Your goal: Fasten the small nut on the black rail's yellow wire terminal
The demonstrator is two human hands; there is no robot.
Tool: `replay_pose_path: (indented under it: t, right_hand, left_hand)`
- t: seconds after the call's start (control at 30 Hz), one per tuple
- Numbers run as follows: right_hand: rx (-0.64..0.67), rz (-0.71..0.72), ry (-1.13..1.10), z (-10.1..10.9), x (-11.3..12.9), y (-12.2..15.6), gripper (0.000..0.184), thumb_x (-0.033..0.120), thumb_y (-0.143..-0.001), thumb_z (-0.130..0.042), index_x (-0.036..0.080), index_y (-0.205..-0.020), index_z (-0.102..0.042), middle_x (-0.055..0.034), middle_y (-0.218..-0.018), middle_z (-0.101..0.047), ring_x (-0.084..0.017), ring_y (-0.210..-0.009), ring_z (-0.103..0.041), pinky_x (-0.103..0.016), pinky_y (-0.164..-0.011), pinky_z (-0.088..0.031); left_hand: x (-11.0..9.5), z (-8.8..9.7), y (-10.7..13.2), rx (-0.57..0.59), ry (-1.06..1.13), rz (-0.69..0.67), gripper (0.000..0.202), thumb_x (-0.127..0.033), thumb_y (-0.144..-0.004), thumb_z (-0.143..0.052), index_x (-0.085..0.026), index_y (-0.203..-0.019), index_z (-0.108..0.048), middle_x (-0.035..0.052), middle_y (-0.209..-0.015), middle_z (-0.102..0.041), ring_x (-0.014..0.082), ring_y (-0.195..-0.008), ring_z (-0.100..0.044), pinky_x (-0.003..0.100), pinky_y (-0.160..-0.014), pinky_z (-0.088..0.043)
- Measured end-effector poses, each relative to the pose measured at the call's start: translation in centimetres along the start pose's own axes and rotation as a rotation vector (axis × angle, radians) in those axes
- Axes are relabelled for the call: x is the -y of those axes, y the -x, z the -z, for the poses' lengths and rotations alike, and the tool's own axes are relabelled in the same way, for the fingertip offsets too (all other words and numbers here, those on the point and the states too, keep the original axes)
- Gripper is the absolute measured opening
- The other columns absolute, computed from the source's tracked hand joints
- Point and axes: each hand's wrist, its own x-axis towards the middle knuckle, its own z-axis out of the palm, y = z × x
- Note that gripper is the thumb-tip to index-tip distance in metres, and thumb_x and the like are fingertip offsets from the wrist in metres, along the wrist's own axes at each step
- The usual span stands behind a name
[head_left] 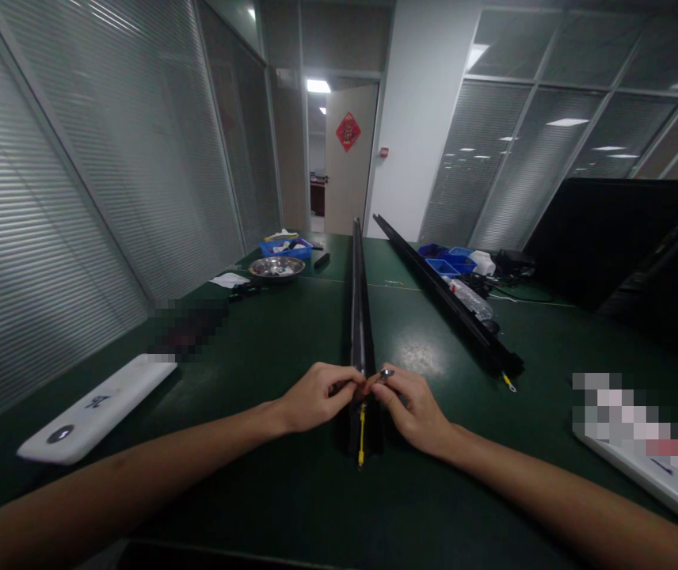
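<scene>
A long black rail [359, 309] runs away from me down the middle of the green table. At its near end my left hand [322, 397] is closed, thumb and fingers pinched together over the rail. Opposite it, my right hand [415, 412] is closed too, its fingertips meeting the left ones. What lies between the fingertips is too small to make out. A shiny metal piece [386, 373] shows at the right fingers; I cannot tell whether it is a worn ring. Below the hands a short yellow wire [362, 435] with a terminal at its end lies along the rail.
A second black rail [451, 297] with a yellow lug [508, 382] lies to the right. Blue bins [441, 267] and a plastic bottle [470, 299] stand near it. At the far left are a metal bowl [276, 271] and a blue basket [300, 252]. White devices [101, 408] flank me.
</scene>
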Motion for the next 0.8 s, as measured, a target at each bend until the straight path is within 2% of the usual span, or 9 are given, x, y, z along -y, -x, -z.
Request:
replay_pose_path:
  t: [0.8]
  right_hand:
    - [-0.003, -0.017, 0.027, 0.11, 0.13, 0.07, 0.023, 0.023, -0.107, -0.048, 0.018, -0.096, -0.068, -0.0054, -0.089, -0.067, -0.018, -0.08, -0.064, -0.03, -0.073, -0.049]
  left_hand:
    - [0.13, 0.12, 0.04, 0.021, 0.008, 0.004, 0.023, -0.017, -0.1, -0.049, -0.013, -0.102, -0.071, 0.001, -0.084, -0.068, 0.0101, -0.069, -0.059, 0.019, -0.064, -0.042]
